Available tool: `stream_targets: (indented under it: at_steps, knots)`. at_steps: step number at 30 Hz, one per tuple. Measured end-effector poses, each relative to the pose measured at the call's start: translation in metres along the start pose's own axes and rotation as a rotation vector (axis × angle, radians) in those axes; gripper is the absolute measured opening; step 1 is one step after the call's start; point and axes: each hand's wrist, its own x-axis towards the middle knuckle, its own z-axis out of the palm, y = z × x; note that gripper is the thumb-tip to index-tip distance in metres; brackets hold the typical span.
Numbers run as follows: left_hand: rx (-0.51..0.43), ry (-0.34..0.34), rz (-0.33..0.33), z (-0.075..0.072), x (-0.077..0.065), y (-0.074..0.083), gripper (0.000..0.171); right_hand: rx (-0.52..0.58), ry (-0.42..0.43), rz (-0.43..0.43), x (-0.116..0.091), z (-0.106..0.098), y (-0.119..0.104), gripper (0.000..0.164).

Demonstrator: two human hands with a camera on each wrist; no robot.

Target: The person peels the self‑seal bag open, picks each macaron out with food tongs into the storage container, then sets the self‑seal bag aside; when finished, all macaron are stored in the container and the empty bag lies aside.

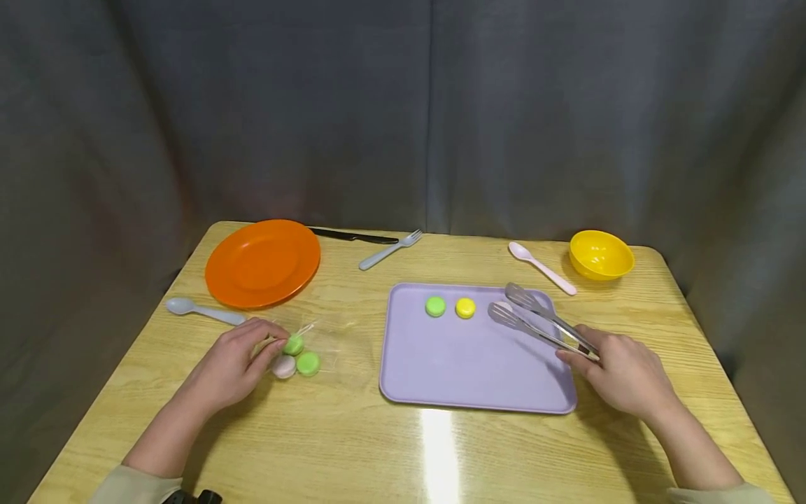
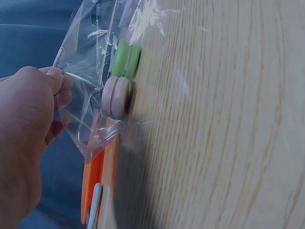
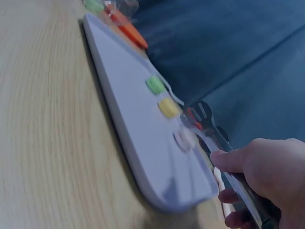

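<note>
My left hand (image 1: 228, 364) pinches the edge of a clear plastic bag (image 2: 90, 57) that lies on the table. Inside the bag are two green macarons (image 1: 308, 363) and a pale pink macaron (image 2: 114, 98). My right hand (image 1: 626, 371) grips metal tongs (image 1: 543, 329), whose slotted ends are spread apart over the right part of a lilac tray (image 1: 453, 374). On that tray a green macaron (image 1: 435, 306), a yellow macaron (image 1: 465, 308) and a pale pink macaron (image 3: 185, 138) form a row. In the head view, the tongs partly hide the pale one.
An orange plate (image 1: 261, 262) stands at the back left, a light spoon (image 1: 204, 310) in front of it. Behind lie a black knife (image 1: 355, 236) and a grey fork (image 1: 390, 250). A pink spoon (image 1: 543, 268) and a yellow bowl (image 1: 601, 255) occupy the back right.
</note>
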Motion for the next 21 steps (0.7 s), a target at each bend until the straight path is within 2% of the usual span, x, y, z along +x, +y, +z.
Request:
stream_targets:
  at_steps: [3, 4, 7, 9, 15, 21]
  knots:
    - [-0.007, -0.004, -0.007, -0.001, 0.0, 0.0, 0.018, 0.022, 0.044, -0.05, 0.001, -0.001, -0.014, 0.043]
    - [-0.01, -0.005, -0.013, -0.001, -0.001, 0.0, 0.018, 0.032, 0.055, -0.079, 0.002, 0.0, -0.02, 0.041]
    - [-0.015, -0.01, -0.027, -0.002, -0.002, 0.0, 0.018, 0.066, 0.067, -0.172, 0.007, 0.005, -0.043, 0.018]
    - [-0.019, -0.014, -0.033, -0.002, -0.001, 0.0, 0.018, 0.088, 0.071, -0.227, 0.011, 0.01, -0.058, 0.011]
    - [-0.03, -0.024, -0.038, -0.001, -0.001, -0.001, 0.017, 0.147, 0.063, -0.344, 0.027, 0.024, -0.092, 0.029]
    - [-0.037, -0.029, -0.051, -0.002, -0.003, -0.001, 0.016, 0.153, 0.005, -0.382, 0.046, 0.036, -0.122, 0.023]
